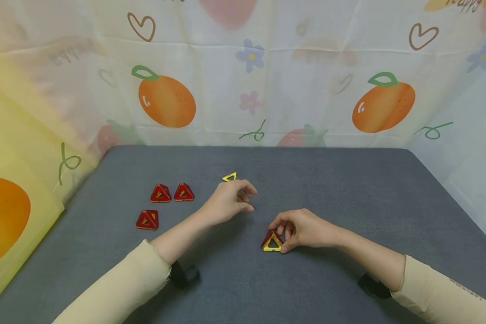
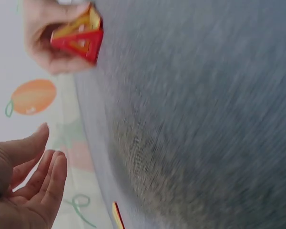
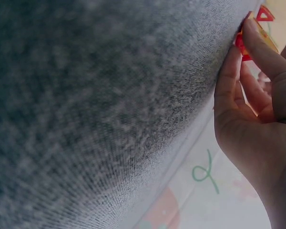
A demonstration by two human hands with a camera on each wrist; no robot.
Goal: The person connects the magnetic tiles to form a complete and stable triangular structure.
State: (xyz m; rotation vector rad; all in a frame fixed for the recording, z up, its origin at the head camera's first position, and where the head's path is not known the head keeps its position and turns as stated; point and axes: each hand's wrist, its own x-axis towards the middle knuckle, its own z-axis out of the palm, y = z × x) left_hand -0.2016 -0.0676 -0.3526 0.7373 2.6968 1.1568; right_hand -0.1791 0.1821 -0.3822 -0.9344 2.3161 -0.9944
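My right hand [image 1: 303, 228] pinches a small pyramid of red and yellow triangular frame tiles [image 1: 272, 241] between thumb and fingers, on or close over the grey table. A yellow side faces me in the head view, and a red side shows in the left wrist view. To the left, my left hand [image 1: 229, 198] hovers over the table with thumb and fingers apart, holding nothing. Just beyond it lies a yellow triangular tile [image 1: 229, 177], partly hidden by that hand.
Three red pyramids stand at the left: one front pyramid [image 1: 147, 219], one behind it [image 1: 160, 193], and another pyramid [image 1: 184, 192] beside that. A fruit-printed curtain [image 1: 227, 99] hangs along the far edge of the grey table [image 1: 348, 180].
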